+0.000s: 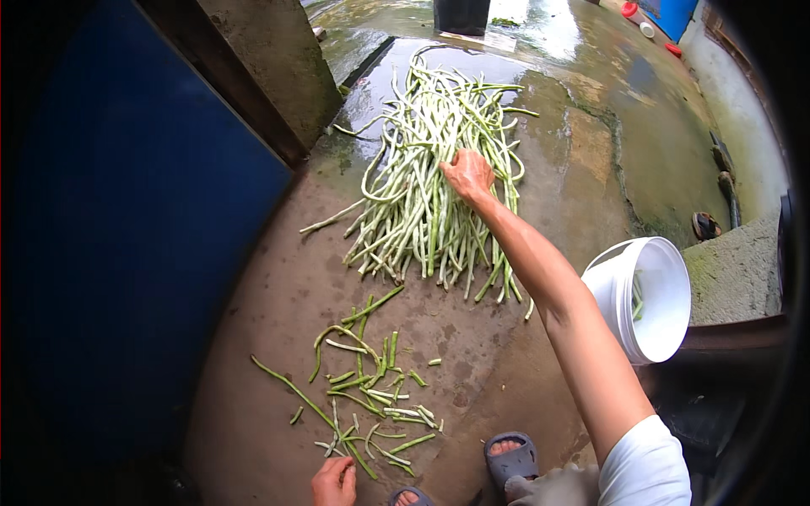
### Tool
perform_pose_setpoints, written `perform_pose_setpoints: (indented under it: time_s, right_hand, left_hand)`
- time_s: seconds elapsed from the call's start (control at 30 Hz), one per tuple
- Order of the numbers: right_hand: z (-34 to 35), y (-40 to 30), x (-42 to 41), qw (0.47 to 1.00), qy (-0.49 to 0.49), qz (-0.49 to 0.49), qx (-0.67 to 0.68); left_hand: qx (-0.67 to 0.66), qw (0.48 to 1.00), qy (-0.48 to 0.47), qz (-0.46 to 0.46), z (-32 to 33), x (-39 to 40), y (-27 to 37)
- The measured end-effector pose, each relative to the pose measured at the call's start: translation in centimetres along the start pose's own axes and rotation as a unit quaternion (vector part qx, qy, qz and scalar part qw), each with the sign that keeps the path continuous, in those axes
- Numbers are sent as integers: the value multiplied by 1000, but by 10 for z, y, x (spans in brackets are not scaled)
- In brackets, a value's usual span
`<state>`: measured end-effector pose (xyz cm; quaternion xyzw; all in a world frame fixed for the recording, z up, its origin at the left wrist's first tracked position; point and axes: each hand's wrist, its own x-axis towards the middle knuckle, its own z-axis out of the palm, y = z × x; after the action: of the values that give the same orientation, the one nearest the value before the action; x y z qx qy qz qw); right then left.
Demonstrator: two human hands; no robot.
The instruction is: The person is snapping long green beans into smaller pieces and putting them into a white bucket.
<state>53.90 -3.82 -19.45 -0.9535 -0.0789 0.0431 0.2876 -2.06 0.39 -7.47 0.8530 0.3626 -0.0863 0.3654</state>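
Note:
A big heap of pale green yardlong beans (411, 215) lies spread over the concrete floor. My right hand (469, 172), arm stretched out, is on the upper middle of the heap with its fingers curled; the fingertips are hidden, so a grip on a bean cannot be made out. Close to my feet, short cut bean pieces (373, 392) are scattered, with a few longer darker beans among them. My left hand (334, 482) is at the bottom edge beside these pieces, partly cut off. Its thumb and fingers are bent, and I see nothing held in it.
A white plastic bucket (610, 307) with some green pieces inside tilts on my right. A blue panel (145, 253) fills the left, beside a concrete post (272, 63). My feet wear grey clogs (514, 456). Farther off are a black container (461, 16) and wet, cracked concrete (588, 145).

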Motion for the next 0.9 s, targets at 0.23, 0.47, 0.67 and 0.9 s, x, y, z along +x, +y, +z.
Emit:
perform_pose_setpoints:
  time_s: [0.23, 0.47, 0.67, 0.9]
  right_hand:
    - [-18, 3, -69, 905, 26, -50, 421]
    - [-88, -9, -314, 824, -239, -65, 509]
    - [-87, -23, -416, 858, -326, -181, 353]
    - [-95, -27, -451, 836, -432, -197, 275]
  left_hand:
    - [-96, 995, 14, -22, 14, 5, -21]
    - [-466, 883, -23, -53, 9, 43, 34]
    - [-608, 790, -81, -23, 22, 32, 35]
    - [-654, 754, -42, -37, 20, -11, -6]
